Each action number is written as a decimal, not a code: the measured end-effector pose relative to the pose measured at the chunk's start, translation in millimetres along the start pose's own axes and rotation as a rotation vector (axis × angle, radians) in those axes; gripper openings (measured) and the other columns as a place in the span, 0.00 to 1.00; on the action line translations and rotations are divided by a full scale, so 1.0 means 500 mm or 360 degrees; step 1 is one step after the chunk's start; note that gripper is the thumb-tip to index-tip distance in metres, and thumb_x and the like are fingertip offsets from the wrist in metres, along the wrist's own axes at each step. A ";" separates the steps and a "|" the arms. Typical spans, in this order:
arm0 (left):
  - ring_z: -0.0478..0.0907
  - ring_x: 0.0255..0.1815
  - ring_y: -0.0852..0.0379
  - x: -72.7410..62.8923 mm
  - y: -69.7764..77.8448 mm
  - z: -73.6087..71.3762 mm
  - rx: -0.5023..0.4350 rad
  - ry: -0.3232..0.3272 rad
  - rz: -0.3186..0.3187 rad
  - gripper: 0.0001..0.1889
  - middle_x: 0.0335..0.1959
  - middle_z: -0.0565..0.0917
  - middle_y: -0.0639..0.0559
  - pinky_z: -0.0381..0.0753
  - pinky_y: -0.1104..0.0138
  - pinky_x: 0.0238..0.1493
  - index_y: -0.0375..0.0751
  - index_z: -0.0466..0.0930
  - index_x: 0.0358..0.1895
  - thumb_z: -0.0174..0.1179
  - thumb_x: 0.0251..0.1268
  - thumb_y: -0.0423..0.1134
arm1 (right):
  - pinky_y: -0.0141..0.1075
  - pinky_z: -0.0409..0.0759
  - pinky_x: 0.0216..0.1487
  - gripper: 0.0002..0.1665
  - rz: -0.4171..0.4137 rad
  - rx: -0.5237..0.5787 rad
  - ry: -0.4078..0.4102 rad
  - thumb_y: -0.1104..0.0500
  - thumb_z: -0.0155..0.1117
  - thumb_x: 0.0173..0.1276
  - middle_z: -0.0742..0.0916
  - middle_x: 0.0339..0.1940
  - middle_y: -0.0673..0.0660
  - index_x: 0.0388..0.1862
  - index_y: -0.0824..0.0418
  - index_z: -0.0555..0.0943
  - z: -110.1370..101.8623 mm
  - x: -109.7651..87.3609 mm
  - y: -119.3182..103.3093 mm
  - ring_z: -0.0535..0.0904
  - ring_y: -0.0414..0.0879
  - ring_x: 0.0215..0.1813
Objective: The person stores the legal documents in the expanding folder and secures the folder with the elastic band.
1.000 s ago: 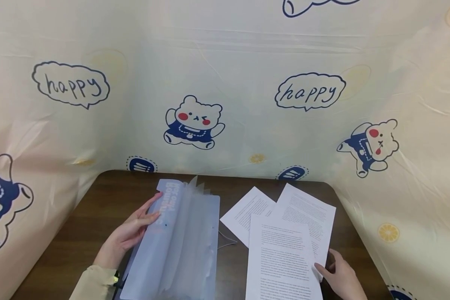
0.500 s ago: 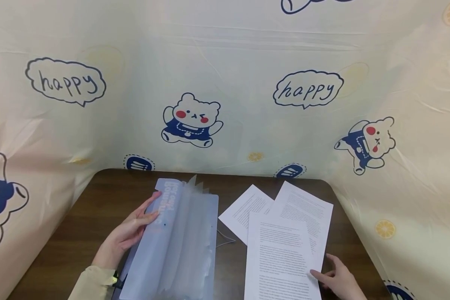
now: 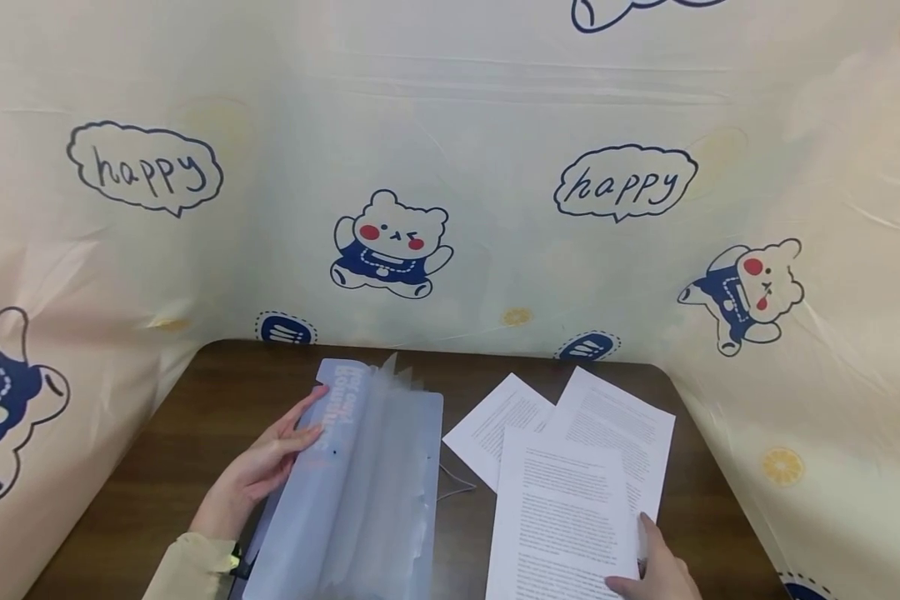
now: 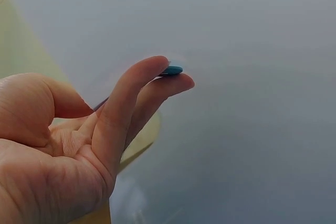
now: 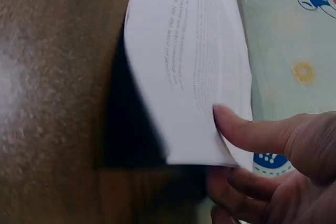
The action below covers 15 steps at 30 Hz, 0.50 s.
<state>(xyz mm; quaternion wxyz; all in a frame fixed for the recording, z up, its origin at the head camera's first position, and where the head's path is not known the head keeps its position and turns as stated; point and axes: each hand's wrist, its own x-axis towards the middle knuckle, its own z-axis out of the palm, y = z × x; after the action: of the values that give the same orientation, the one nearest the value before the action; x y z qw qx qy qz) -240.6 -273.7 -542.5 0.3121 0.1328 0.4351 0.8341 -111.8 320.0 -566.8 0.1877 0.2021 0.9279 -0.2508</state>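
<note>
A pale blue folder (image 3: 315, 508) stands opened on the table at centre left, its clear plastic sleeves (image 3: 386, 500) fanned out. My left hand (image 3: 270, 458) grips the folder's left cover, thumb on the front face. In the left wrist view, a small teal disc (image 4: 172, 70) shows at the fingertips. To the right lie three printed sheets, overlapping. My right hand (image 3: 663, 571) pinches the lower right part of the nearest sheet (image 3: 555, 517); in the right wrist view its thumb presses on top, fingers beneath, and the paper (image 5: 184, 103) bows upward.
Two more printed sheets, a left one (image 3: 491, 425) and a right one (image 3: 618, 425), lie behind the nearest sheet. A thin grey cord (image 3: 457, 490) loops out beside the folder. The brown table (image 3: 157, 467) backs onto a patterned curtain (image 3: 495, 250).
My right hand has moved leftward and down, from beside the papers onto the nearest sheet's right edge. My left hand stays on the folder cover.
</note>
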 end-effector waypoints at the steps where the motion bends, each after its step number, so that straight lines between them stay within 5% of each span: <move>1: 0.90 0.62 0.60 0.000 0.001 0.001 -0.0005 0.0006 -0.0001 0.36 0.65 0.84 0.57 0.88 0.68 0.63 0.78 0.53 0.88 0.37 0.93 0.31 | 0.51 0.86 0.46 0.76 -0.0014 0.0041 0.0004 0.47 0.94 0.51 0.89 0.44 0.71 0.83 0.78 0.55 0.000 0.000 0.003 0.87 0.54 0.40; 5: 0.90 0.61 0.61 0.001 0.002 0.003 -0.0006 0.0006 -0.0006 0.36 0.65 0.84 0.57 0.88 0.67 0.63 0.78 0.53 0.87 0.37 0.93 0.31 | 0.42 0.86 0.41 0.66 -0.0055 0.0230 -0.0012 0.57 0.91 0.55 0.90 0.32 0.58 0.81 0.79 0.61 -0.003 0.002 0.011 0.88 0.49 0.36; 10: 0.90 0.62 0.60 0.003 0.002 0.002 0.0015 -0.0018 -0.0008 0.36 0.65 0.83 0.57 0.88 0.67 0.63 0.79 0.52 0.88 0.36 0.93 0.31 | 0.42 0.91 0.42 0.60 -0.0125 0.0501 -0.0133 0.64 0.86 0.60 0.93 0.34 0.60 0.81 0.81 0.59 -0.008 0.010 0.029 0.93 0.53 0.39; 15: 0.90 0.62 0.60 0.005 0.001 0.001 0.0022 -0.0033 0.0011 0.36 0.64 0.84 0.57 0.89 0.67 0.63 0.78 0.53 0.87 0.35 0.93 0.30 | 0.39 0.92 0.44 0.61 -0.0258 0.0715 -0.0385 0.63 0.81 0.67 0.95 0.41 0.63 0.83 0.82 0.50 -0.022 0.026 0.062 0.95 0.52 0.43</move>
<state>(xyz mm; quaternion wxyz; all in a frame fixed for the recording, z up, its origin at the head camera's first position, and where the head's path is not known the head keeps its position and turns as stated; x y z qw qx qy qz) -242.5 -271.9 -542.1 0.3127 0.1452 0.4372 0.8307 -110.9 354.2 -575.8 0.2268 0.1323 0.8329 -0.4871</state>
